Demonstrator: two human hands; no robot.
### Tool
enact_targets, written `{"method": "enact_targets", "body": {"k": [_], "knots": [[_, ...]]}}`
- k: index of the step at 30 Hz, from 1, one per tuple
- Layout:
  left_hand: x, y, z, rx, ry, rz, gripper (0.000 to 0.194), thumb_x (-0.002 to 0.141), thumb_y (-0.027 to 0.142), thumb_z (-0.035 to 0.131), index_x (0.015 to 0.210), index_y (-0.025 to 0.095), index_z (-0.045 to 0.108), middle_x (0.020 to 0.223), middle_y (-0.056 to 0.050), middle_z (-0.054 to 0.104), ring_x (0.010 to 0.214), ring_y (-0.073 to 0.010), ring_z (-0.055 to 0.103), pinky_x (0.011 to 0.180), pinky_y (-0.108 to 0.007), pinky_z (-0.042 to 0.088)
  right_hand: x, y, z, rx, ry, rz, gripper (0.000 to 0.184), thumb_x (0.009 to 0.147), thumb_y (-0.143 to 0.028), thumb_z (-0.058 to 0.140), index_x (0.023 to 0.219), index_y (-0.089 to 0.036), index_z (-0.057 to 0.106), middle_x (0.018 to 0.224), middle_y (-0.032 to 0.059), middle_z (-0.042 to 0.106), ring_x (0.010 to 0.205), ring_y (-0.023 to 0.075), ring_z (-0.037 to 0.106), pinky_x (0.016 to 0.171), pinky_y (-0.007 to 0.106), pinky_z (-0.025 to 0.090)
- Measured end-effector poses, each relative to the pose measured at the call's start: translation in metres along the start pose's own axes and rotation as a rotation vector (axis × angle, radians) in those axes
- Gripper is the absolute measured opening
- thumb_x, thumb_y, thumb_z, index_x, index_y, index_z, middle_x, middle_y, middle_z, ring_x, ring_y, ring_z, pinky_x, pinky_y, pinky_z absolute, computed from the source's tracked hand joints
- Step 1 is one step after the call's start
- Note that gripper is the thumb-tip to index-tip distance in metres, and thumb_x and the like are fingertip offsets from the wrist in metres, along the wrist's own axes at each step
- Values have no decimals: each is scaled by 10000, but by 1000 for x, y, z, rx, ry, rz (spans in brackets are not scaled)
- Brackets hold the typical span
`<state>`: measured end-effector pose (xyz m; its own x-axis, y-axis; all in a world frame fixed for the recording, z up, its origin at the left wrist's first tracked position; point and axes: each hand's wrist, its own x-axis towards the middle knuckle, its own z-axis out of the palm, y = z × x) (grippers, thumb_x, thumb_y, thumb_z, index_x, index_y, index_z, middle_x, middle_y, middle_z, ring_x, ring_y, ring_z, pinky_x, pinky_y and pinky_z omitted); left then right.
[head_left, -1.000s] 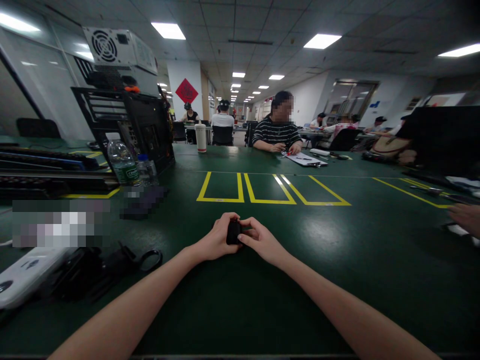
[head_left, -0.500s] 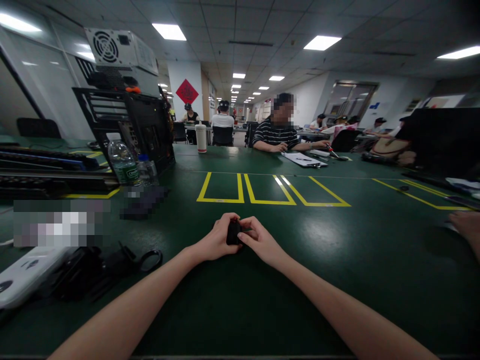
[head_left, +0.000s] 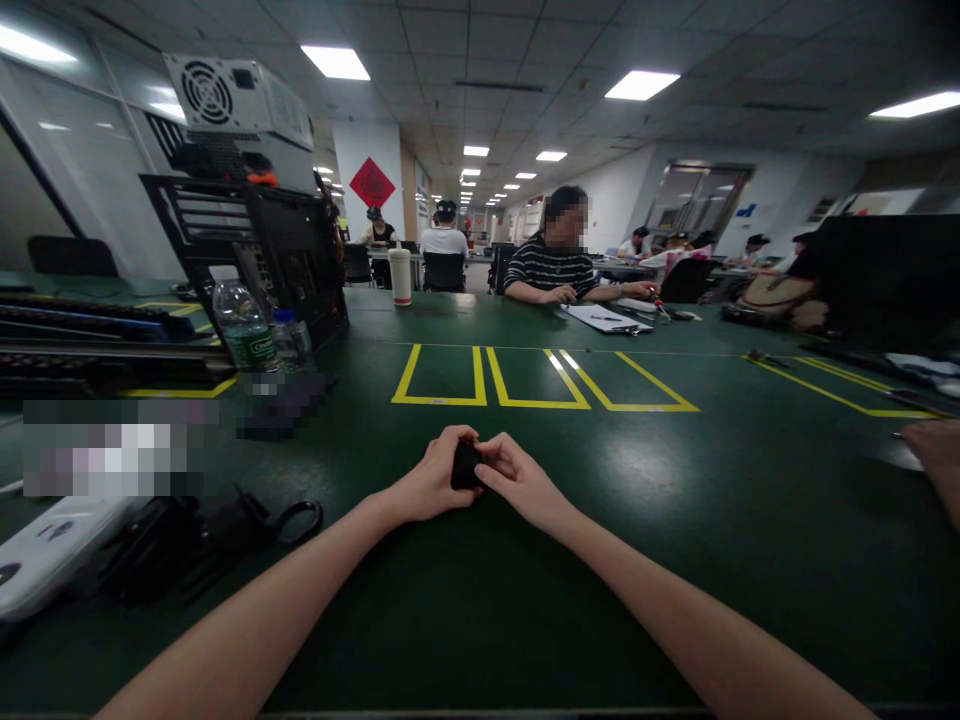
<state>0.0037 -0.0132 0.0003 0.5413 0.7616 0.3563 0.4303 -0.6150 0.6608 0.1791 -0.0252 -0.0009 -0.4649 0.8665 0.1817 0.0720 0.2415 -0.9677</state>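
Note:
A small black boxy object (head_left: 464, 466) sits between my hands, low over the green table (head_left: 480, 610); its kind does not show. Curled around its left side, my left hand (head_left: 433, 480) has the thumb at the near edge and the fingers at the far edge. My right hand (head_left: 523, 480) presses thumb and fingertips against the object's right side. The fingers hide much of it, and I cannot tell whether it rests on the tabletop.
Yellow tape outlines (head_left: 439, 402) mark the table beyond my hands. Left stand a water bottle (head_left: 244, 320), an open computer case (head_left: 292, 250) and black straps (head_left: 217, 530). A person in a striped top (head_left: 551, 268) sits opposite by a clipboard (head_left: 606, 319). Another person's hand (head_left: 934, 450) is at right.
My hands and the black object stay almost still. Across the table, the seated person's arm has reached out sideways with a red-tipped tool. The hand at the far right has shifted slightly.

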Motion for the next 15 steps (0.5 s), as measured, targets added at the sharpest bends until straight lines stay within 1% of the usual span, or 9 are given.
{"method": "enact_targets", "body": {"k": [4,7,10,13,15], "knots": [[0,0,0,-19,-11,-4,594,651,191,632,1153,223,315,1120,-69,413,1027,-249,449,882,-412,372,0,0,1,-47,31,1,190,794,-232,524,974,-228,463,988,15,510,945,171,540,821,350,451],[0,1,-1,-30,-6,-12,596,646,183,632,1153,220,320,1112,-72,417,1034,-259,446,885,-428,368,1,0,2,-67,49,26,244,794,-233,520,1026,-232,443,986,21,509,922,172,545,804,354,459],[-1,3,-3,-52,-25,-32,595,652,194,632,1157,225,320,1110,-73,419,1024,-260,454,855,-423,392,1,-3,1,-72,31,53,250,802,-239,507,1044,-229,445,989,26,512,919,178,547,802,365,463],[-1,6,-6,-54,-55,-30,592,662,207,630,1164,225,316,1117,-74,415,1031,-255,449,855,-412,395,0,-4,0,-42,-2,47,202,793,-234,522,988,-217,474,991,20,518,935,182,546,815,367,462],[-1,6,-6,-41,-51,-27,592,660,201,630,1161,225,316,1119,-72,410,1035,-253,443,868,-414,386,-1,-5,-1,-6,-17,41,211,776,-217,547,975,-220,476,1015,14,515,957,179,542,832,362,459]]}}
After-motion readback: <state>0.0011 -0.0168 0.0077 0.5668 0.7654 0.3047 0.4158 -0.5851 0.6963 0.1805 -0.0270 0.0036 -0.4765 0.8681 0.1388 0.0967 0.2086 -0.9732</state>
